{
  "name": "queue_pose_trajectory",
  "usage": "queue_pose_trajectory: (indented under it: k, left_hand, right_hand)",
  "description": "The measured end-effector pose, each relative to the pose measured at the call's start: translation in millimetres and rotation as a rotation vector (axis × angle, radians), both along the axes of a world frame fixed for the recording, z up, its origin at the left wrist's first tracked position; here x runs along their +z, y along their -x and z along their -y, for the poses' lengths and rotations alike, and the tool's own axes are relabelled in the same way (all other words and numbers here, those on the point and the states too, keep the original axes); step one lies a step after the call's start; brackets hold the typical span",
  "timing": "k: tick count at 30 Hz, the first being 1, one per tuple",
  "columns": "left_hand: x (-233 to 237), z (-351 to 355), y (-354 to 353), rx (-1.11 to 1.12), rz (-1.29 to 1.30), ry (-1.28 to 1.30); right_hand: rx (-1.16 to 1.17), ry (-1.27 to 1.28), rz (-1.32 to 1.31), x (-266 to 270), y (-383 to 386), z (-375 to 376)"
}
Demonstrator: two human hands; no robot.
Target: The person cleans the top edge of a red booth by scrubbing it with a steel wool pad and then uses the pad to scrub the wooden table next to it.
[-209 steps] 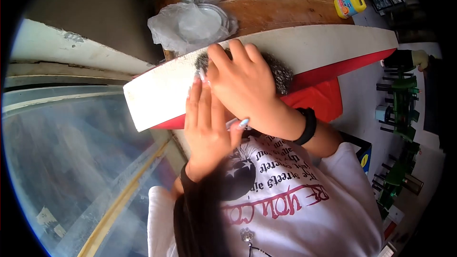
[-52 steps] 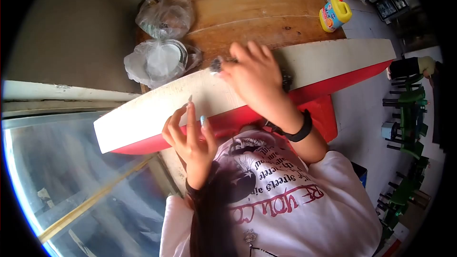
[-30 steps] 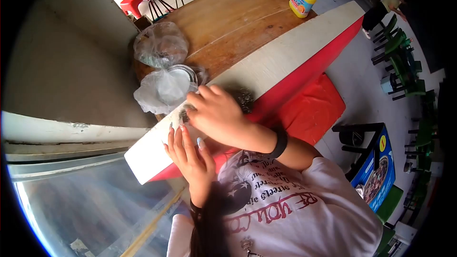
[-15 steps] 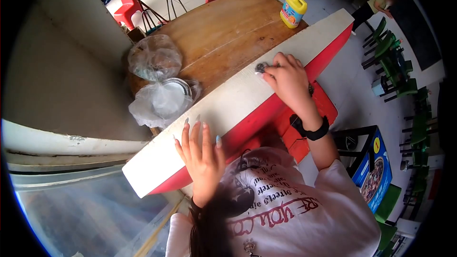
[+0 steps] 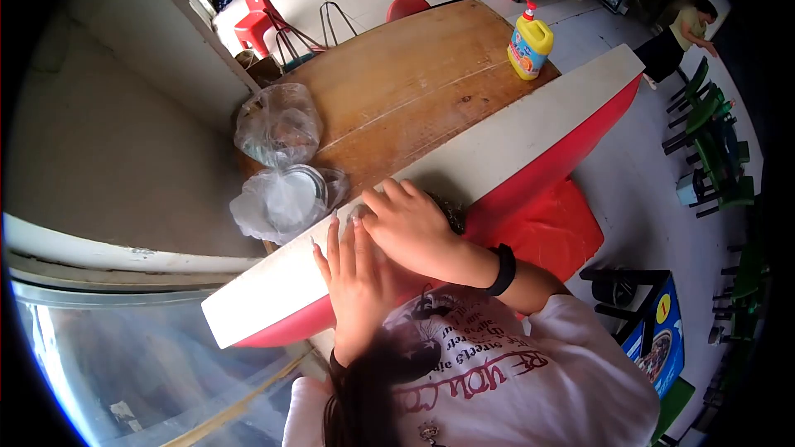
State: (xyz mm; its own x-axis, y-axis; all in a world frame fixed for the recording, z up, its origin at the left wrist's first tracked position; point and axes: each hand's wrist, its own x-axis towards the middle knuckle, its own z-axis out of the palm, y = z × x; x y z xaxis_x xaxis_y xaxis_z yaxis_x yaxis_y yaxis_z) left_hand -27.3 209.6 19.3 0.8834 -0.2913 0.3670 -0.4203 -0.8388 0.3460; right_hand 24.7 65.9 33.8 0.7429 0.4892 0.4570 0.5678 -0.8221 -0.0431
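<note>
A long thick board [image 5: 538, 120] with a whitish upper face and a red side slants in front of me, beside the wooden table. My left hand [image 5: 354, 290] lies on its lower left part with fingers stretched out. Right next to it, my right hand [image 5: 414, 228] presses on the whitish face with bent fingers, close to the left fingertips. Dark, curly steel wool [image 5: 451, 212] shows at the edge of my right hand; the palm and fingers hide the rest. A black band [image 5: 502, 271] circles my right wrist.
On the wooden table [image 5: 397, 74] are clear plastic bags [image 5: 280, 126], a bagged round container [image 5: 290, 199] and a yellow pump bottle [image 5: 530, 43]. A red stool [image 5: 555, 228] stands below the board. Green chairs [image 5: 712, 149] and another person [image 5: 687, 31] are at right.
My right hand has slid down and left along the board with the steel wool, up to my left hand. My left hand stays nearly in place. The view has shifted slightly.
</note>
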Motion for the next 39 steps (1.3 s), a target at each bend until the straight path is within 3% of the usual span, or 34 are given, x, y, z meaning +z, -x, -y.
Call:
queue_pose_trajectory:
  k: [14, 27, 31, 39]
  left_hand:
    - [-0.2, 239.2, -64.7, -0.145, 0.043, 0.002]
    - [15.1, 149.1, -15.1, 0.281, -0.047, -0.068]
    - [13.3, 167.6, -28.7, 0.15, -0.072, 0.001]
    - [0.7, 264.3, -77.5, -0.233, 0.048, 0.111]
  right_hand:
    - [-0.098, -0.11, -0.085, 8.8, -49.4, 251.7]
    - [0.257, -0.094, -0.018, 6.2, -48.1, 134.1]
    - [0.195, -0.105, -0.033, 5.6, -57.2, 160.8]
    - [-0.083, -0.07, -0.12, 14.8, -58.4, 284.0]
